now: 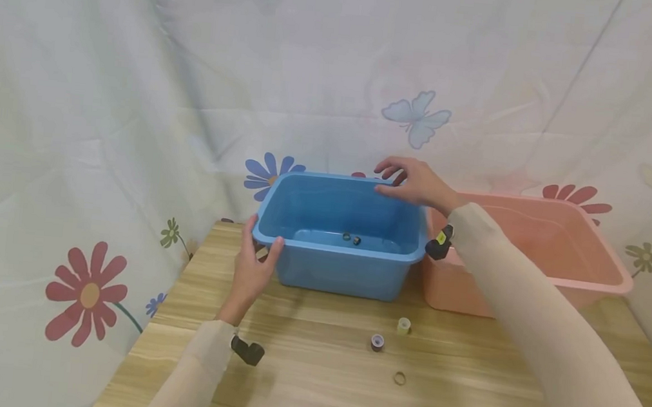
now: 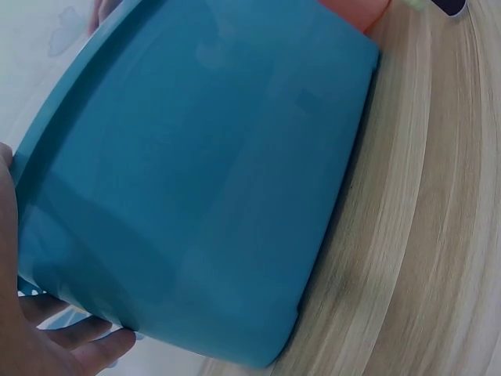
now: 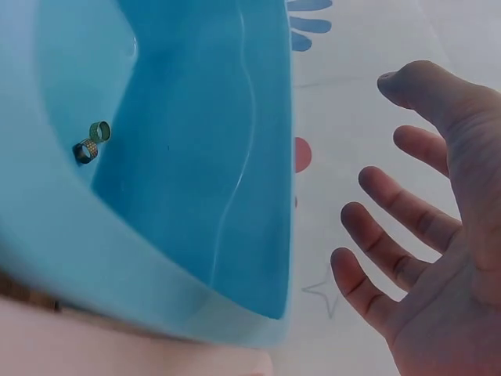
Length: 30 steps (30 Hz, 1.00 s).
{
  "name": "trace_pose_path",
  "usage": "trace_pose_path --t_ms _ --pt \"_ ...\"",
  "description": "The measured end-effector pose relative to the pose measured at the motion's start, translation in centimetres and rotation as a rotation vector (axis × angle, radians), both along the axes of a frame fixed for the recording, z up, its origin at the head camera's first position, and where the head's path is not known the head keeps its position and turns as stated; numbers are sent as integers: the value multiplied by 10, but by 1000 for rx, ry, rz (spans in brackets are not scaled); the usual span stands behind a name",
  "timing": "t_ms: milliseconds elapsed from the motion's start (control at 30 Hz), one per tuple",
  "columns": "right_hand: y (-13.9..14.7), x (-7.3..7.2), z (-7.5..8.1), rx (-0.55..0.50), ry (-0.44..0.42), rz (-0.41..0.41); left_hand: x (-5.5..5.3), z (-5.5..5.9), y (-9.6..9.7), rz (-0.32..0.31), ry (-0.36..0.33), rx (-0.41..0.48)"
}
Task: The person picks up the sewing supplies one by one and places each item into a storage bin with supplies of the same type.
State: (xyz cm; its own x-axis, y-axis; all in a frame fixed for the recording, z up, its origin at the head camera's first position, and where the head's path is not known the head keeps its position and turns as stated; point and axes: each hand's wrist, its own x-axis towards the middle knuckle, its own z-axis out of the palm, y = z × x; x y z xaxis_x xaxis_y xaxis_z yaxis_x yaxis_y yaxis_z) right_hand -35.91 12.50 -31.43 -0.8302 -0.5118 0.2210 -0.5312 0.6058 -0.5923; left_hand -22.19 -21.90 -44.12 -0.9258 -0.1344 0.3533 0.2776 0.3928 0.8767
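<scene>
A blue plastic bin (image 1: 338,269) stands on the wooden table. At its front left corner my left hand (image 1: 252,274) grips it, thumb at the front rim and fingers along the left side. In the left wrist view those fingers (image 2: 78,341) curve against the side wall. Over the bin's back right rim hovers my right hand (image 1: 415,184), holding nothing, its fingers spread and loosely bent in the right wrist view. Two small ring-like bands lie on the bin's floor, one greenish-gold (image 3: 99,131) and one dark with a patterned gold surface (image 3: 85,150).
A pink bin (image 1: 532,238) stands against the blue one's right side, under my right forearm. In front lie a pale yellow-white ring-shaped piece (image 1: 404,325), a dark purple one with a white top (image 1: 377,342) and a thin gold ring (image 1: 400,378). A flowered curtain (image 1: 336,81) hangs behind.
</scene>
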Motion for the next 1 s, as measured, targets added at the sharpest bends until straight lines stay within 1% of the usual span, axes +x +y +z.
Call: trace_pose_path --t_ms 133,200,233,333,533,800,1000 --pt "7 7 2 -5 26 30 1 1 1 -4 -5 12" --pt "9 12 3 -6 29 33 -6 -9 -2 -1 -6 16" --pt "11 15 4 -7 30 34 -8 -12 -3 1 -6 18" --pt "15 22 6 -13 23 37 -10 -16 -5 4 -2 29" --pt "25 32 5 -24 14 42 -11 -19 -7 13 20 39" --pt "39 48 4 -42 44 74 -10 -19 -6 14 13 44" --pt "48 64 0 -34 71 83 -11 -21 -6 10 35 43"
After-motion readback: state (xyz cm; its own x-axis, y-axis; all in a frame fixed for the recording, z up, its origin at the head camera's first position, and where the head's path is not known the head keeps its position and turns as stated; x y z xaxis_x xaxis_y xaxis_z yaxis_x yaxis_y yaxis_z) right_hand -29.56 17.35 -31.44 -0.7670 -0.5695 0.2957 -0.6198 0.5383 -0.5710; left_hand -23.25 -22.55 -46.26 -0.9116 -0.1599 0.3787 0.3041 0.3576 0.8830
